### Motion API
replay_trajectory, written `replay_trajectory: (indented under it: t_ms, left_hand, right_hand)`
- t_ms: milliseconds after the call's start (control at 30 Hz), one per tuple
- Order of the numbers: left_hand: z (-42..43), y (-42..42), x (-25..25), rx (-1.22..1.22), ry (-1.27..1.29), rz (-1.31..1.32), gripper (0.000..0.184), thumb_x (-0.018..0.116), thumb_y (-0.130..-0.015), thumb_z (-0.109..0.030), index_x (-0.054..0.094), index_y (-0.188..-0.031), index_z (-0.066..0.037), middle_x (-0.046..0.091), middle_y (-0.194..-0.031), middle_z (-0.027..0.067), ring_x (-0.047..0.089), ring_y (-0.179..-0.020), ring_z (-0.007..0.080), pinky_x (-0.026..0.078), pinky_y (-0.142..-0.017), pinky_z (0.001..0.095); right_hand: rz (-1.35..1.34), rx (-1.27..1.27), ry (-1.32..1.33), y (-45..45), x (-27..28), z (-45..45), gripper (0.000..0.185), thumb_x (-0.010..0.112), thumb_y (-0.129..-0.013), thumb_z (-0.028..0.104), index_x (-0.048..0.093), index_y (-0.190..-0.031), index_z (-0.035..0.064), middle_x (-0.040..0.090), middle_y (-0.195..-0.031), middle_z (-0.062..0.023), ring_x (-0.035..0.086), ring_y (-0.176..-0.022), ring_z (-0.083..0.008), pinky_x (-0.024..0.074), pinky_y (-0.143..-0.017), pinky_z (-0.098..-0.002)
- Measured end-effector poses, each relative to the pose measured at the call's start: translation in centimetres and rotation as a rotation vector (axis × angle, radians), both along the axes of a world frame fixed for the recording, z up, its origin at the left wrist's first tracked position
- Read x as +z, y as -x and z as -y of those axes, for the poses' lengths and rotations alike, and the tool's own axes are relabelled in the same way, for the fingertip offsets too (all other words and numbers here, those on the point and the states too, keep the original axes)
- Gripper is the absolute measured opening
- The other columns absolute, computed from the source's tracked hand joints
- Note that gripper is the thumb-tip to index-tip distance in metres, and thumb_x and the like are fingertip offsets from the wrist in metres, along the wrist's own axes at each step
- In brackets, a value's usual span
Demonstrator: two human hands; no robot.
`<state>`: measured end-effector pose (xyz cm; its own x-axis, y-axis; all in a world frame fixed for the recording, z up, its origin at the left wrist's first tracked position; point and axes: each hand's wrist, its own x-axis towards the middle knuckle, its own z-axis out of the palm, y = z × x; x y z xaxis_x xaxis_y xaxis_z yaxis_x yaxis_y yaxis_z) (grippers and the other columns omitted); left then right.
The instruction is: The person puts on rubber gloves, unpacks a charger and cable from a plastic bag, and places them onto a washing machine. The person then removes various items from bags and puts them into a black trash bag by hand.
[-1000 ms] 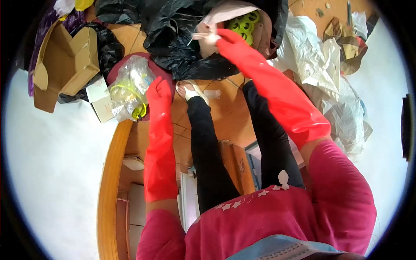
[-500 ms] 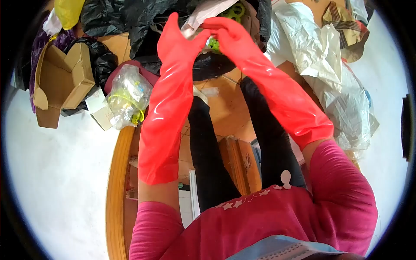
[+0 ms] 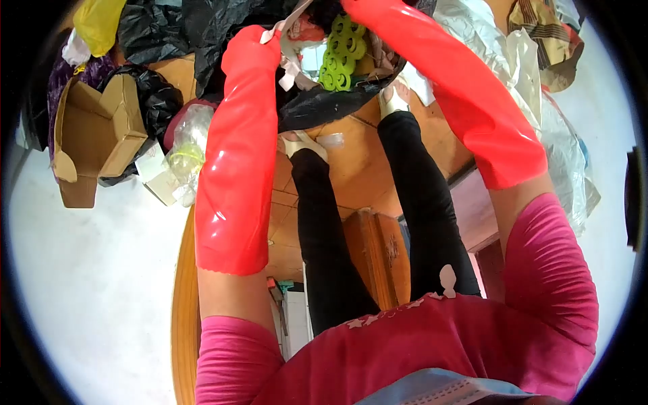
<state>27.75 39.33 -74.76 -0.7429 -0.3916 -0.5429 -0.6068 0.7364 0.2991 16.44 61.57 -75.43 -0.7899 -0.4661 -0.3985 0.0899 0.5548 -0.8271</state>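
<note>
Both of my hands wear long red rubber gloves. My left hand (image 3: 253, 50) is closed on a pale pink strip (image 3: 291, 23) that stretches up past the top edge of the view. My right hand (image 3: 372, 10) is partly cut off at the top edge, so its fingers do not show clearly. Between the two hands lies an open black plastic bag (image 3: 327, 106). A bright green plastic piece made of rings (image 3: 343, 57) sits in it, among pale scraps and something red.
On the left are an open cardboard box (image 3: 88, 131), a clear plastic bag (image 3: 191, 138) and a yellow bag (image 3: 98, 25). Crumpled white plastic bags (image 3: 560, 162) lie at right. My feet stand on orange floor tiles (image 3: 358, 158) near a curved wooden edge (image 3: 184, 304).
My hands have moved apart, left hand leftward and right hand up. The pale strip is now drawn out from my left hand, and more of the green piece shows.
</note>
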Motion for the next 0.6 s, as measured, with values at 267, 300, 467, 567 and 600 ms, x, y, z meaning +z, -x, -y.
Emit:
replay_trajectory:
  t_ms: [267,300,467,567,600]
  left_hand:
    - [0.3,-0.7,-0.6,0.089,-0.123,-0.036,0.037,0.066,-0.08,-0.05,0.069,-0.086,-0.014,0.069,-0.087,0.0099,0.065,-0.087,0.0341,0.051,-0.076,0.0404]
    - [0.3,-0.9,-1.0,0.07,-0.125,-0.094,0.037,0.067,-0.08,-0.05,0.069,-0.085,-0.013,0.069,-0.087,0.0101,0.065,-0.087,0.0344,0.051,-0.075,0.0403]
    - [0.4,-0.9,-1.2,0.076,-0.135,-0.068,0.036,0.066,-0.08,-0.048,0.069,-0.086,-0.013,0.069,-0.088,0.0111,0.065,-0.087,0.0349,0.051,-0.075,0.0402]
    - [0.5,-1.1,-1.3,0.084,-0.139,-0.076,0.037,0.065,-0.081,-0.049,0.07,-0.088,-0.013,0.069,-0.088,0.0115,0.065,-0.087,0.0348,0.051,-0.076,0.04]
    - [0.6,-1.1,-1.3,0.094,-0.144,-0.07,0.037,0.065,-0.081,-0.049,0.07,-0.089,-0.013,0.069,-0.089,0.0116,0.065,-0.087,0.0346,0.051,-0.076,0.04]
  right_hand:
    - [-0.358,0.332,-0.431,-0.8,-3.1,0.3,0.033,0.057,-0.082,0.014,0.063,-0.114,0.0072,0.062,-0.114,-0.0178,0.058,-0.108,-0.0331,0.0476,-0.091,-0.0369]
    - [-0.343,0.348,-0.446,-0.7,-3.6,0.4,0.034,0.058,-0.082,0.014,0.063,-0.114,0.0072,0.062,-0.114,-0.0175,0.058,-0.108,-0.0327,0.0476,-0.091,-0.0368]
    - [-0.299,0.423,-0.501,-0.8,-5.2,0.5,0.035,0.06,-0.081,0.015,0.063,-0.114,0.0072,0.062,-0.113,-0.0162,0.058,-0.106,-0.0305,0.048,-0.089,-0.036]
    - [-0.276,0.47,-0.502,-1.3,-4.6,0.1,0.036,0.062,-0.08,0.015,0.062,-0.115,0.0072,0.062,-0.112,-0.0154,0.058,-0.105,-0.0291,0.0482,-0.088,-0.0356]
    - [-0.269,0.483,-0.499,-1.6,-4.2,-0.2,0.036,0.062,-0.08,0.015,0.062,-0.115,0.0072,0.062,-0.111,-0.0151,0.058,-0.104,-0.0287,0.0482,-0.088,-0.0354]
